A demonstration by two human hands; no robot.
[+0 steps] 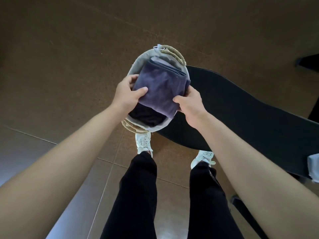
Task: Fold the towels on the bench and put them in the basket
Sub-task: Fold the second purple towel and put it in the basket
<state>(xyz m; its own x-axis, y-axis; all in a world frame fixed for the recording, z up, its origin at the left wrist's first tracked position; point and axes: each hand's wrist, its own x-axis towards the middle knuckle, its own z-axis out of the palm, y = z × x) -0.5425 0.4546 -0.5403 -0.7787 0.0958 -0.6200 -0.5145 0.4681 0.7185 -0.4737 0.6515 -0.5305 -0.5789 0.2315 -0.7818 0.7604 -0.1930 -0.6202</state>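
The person stands over the basket (pixel 138 65) on the floor, both hands on a folded blue-purple towel (pixel 160 85) held at the basket's mouth. The left hand (pixel 126 95) grips the towel's left edge, thumb on top and fingers curled at the side. The right hand (pixel 189 104) pinches the near right corner in much the same way. The towel's right side laps over the rim, so I judge it not yet settled inside, though I cannot tell whether it already rests on what lies below. Beneath it a dark folded towel (pixel 146 116) sits in the near end of the basket, and something paler (pixel 158 59) shows at the far end, so earlier pieces look done. The black bench (pixel 241 109) beside the basket shows one pale cloth (pixel 313 167) at its far right edge, cut off by the view. That probably remains to be folded, so the task seems well along but not finished.
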